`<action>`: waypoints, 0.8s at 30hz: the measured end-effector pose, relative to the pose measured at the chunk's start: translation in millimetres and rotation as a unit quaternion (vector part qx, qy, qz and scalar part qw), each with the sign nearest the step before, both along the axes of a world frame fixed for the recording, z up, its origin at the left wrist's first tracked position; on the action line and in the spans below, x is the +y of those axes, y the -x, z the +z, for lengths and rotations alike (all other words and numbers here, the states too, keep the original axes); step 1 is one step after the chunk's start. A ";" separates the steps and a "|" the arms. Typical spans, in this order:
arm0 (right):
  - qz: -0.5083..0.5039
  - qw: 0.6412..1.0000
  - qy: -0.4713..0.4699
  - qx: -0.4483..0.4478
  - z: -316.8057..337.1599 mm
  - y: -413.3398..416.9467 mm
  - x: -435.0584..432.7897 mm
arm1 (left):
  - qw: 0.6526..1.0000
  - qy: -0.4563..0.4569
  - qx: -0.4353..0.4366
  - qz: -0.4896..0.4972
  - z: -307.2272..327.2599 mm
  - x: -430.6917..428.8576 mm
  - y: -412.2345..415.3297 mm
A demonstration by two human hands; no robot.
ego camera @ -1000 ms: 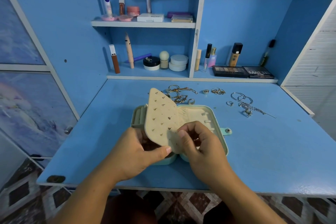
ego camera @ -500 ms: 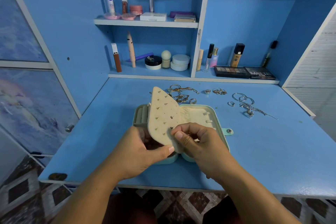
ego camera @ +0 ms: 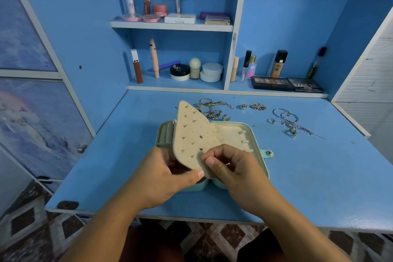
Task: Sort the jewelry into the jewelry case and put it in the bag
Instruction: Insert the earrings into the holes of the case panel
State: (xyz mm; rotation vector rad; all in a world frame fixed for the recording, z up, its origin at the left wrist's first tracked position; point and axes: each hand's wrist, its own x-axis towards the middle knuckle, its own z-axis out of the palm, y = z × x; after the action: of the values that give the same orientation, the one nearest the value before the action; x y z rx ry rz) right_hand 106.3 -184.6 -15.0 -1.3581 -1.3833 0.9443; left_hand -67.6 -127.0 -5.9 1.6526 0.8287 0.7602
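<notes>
Right hand (ego camera: 236, 173), centre frame: thumb and forefinger pinch at the lower edge of the beige earring panel (ego camera: 189, 132). I can't tell if a stud sits between them. Left hand (ego camera: 161, 176) grips the panel's bottom, thumb in front, which I judge braces it upright against the push. The jewelry case (ego camera: 258, 140) lies open beneath. Loose rings and chains (ego camera: 212, 108) wait just above. No bag in view.
</notes>
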 end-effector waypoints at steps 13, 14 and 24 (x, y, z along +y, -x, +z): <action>-0.052 0.989 -0.084 -0.109 -8.2 2.3 -3.1 | 1.000 -0.006 0.016 0.002 0.2 -0.1 1.6; -0.053 0.987 -0.094 -0.116 -7.9 2.3 -3.1 | 1.000 -0.003 0.018 0.004 0.5 -0.3 1.8; 0.013 0.920 -0.200 -0.336 5.7 -4.9 10.2 | 1.000 -0.004 0.026 0.015 -0.1 -0.7 0.6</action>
State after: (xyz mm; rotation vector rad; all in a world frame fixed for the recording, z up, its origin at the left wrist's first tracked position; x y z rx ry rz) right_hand 111.2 -174.4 -9.4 -1.3930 -1.9751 0.1591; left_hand -68.2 -127.7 -5.9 1.6772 0.8899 0.7444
